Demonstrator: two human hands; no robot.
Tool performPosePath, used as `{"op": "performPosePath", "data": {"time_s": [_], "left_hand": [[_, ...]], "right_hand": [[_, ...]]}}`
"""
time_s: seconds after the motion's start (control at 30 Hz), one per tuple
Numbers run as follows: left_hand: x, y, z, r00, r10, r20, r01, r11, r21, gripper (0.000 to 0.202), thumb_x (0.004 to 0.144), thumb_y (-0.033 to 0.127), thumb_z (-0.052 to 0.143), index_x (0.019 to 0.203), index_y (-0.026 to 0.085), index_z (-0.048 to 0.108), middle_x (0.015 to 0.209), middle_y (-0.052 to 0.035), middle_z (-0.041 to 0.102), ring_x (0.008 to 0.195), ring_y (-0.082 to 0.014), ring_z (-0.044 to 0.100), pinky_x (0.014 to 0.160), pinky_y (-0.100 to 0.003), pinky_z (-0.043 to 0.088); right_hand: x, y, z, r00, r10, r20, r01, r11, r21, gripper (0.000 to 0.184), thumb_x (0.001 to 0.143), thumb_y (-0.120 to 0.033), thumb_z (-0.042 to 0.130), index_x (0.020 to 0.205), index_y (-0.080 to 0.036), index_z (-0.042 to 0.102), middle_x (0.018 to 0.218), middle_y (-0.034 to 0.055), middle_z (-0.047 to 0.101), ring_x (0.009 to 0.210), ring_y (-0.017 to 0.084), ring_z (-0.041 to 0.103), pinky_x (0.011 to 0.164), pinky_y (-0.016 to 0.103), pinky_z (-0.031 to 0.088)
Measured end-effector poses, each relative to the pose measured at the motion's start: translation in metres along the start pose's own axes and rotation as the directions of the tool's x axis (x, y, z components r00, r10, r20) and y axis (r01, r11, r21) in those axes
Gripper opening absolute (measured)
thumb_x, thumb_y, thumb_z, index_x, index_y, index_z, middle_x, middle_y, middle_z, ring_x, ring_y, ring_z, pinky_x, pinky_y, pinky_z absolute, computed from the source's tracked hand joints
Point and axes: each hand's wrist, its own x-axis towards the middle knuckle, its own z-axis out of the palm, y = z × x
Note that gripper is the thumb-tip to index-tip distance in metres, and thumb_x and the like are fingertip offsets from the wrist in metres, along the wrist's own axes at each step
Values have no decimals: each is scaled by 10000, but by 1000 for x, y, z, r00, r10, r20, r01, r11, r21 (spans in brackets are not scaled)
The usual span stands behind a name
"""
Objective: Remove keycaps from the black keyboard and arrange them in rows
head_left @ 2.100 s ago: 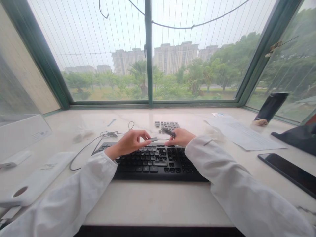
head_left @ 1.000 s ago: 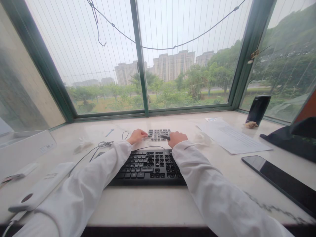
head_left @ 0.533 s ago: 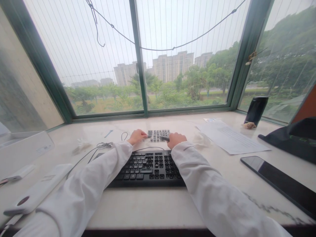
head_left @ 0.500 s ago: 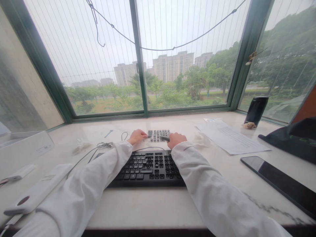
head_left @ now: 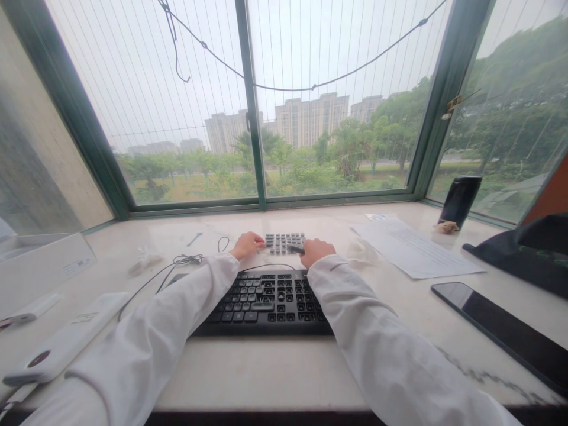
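Note:
A black keyboard (head_left: 266,302) lies in front of me on the pale marble sill, with some keys missing. Beyond it sits a group of loose dark keycaps (head_left: 284,241). My left hand (head_left: 247,244) rests at the left edge of the keycaps with its fingers curled and pinched; what they hold is hidden. My right hand (head_left: 316,251) is closed round a small dark tool (head_left: 296,249) whose tip points left over the keycaps. Both arms wear white sleeves.
The keyboard's thin cable (head_left: 177,263) coils to the left. White boxes (head_left: 66,343) and a clear case (head_left: 42,263) lie at left. Papers (head_left: 415,251), a dark cup (head_left: 459,198), a black phone (head_left: 501,328) and a dark stand (head_left: 523,254) are at right. Windows close the far side.
Both hands moved from above the keyboard out to the loose keycaps behind it, the right still holding the tool. Over the last half second they have hardly moved.

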Motion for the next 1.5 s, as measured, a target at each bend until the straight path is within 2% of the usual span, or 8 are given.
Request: {"op": "performPosePath", "data": {"time_s": [0.4,0.53,0.67,0.8,0.93,1.0,1.17,1.5], "left_hand": [[-17,9,-25,997,48,-63,-47,999,18,336,790,457,648,955,188,762,980,-75,737,907,-224,665,811,-285,480],[-57,25,-46,974,210,-86,-210,978,2,353,821,525,596,899,226,767,954,-34,741,895,-201,657,815,-279,466],[-113,41,-64,874,481,73,-472,874,-114,352,837,522,592,904,219,759,869,-25,737,693,-124,622,636,-216,443],[-152,47,-67,776,592,215,-566,805,-175,335,781,506,670,927,216,752,812,-21,720,611,-92,579,566,-191,406],[-163,45,-57,726,658,200,-631,753,-187,337,723,500,725,943,247,757,842,-12,711,627,-91,583,578,-185,409],[-163,44,-51,722,670,171,-645,742,-185,319,730,484,726,951,256,760,841,-11,703,630,-89,580,585,-183,410],[-166,42,-41,721,686,94,-666,725,-175,214,798,398,684,925,248,770,812,-8,688,619,-78,572,594,-178,414],[-166,41,-31,713,701,2,-679,690,-251,135,764,302,688,818,204,764,798,-5,689,593,-77,564,581,-182,430]], "right_hand": [[4,1,5,997,-5,-81,5,1000,1,265,813,-336,538,969,-176,681,969,149,676,890,282,651,716,364,481],[2,-3,1,990,12,-143,-5,999,50,258,821,-350,520,912,-176,687,920,148,682,823,271,653,662,340,454],[-6,-15,-6,954,31,-297,57,957,285,282,839,-418,502,785,-198,669,760,94,669,688,217,614,588,294,387],[-25,-43,-13,889,152,-433,245,642,727,471,857,-519,464,507,-203,448,476,7,470,493,142,450,488,268,300],[-55,-76,-16,938,286,-195,210,-23,977,509,817,-524,527,485,-232,276,390,-72,246,357,81,235,366,252,181],[-68,-88,-14,955,284,-87,156,-233,960,487,796,-465,579,509,-232,263,402,-94,216,347,65,188,345,236,155],[-80,-98,-3,940,334,60,54,-322,945,470,778,-410,614,515,-226,271,387,-109,200,331,50,171,327,213,129],[-88,-103,10,929,369,7,94,-253,963,480,764,-426,629,512,-225,273,385,-105,205,334,52,170,315,214,130]]}}
